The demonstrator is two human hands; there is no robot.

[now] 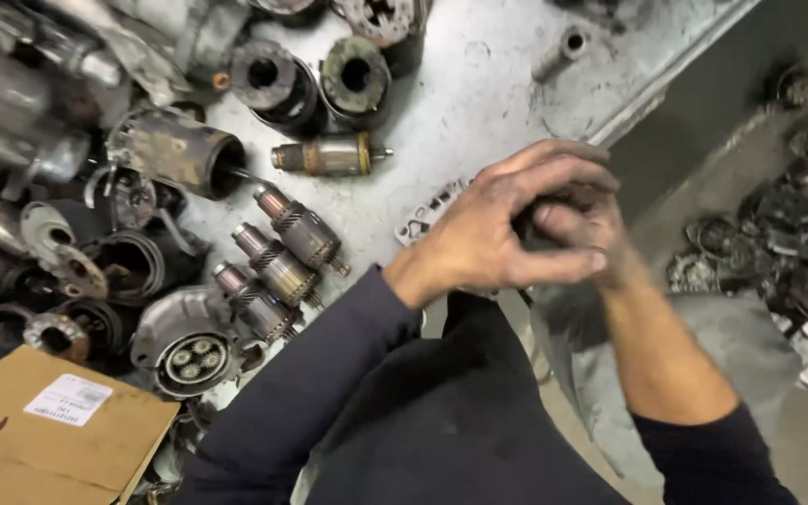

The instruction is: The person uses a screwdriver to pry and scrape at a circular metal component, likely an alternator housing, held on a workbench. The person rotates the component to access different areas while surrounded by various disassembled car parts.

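Clearly both greasy hands are together past the bench edge: the left hand wraps over the right hand, clamped on a small dark part, mostly hidden. If the oily grip slips, this part can drop to the floor, away from the armatures at nine o'clock.
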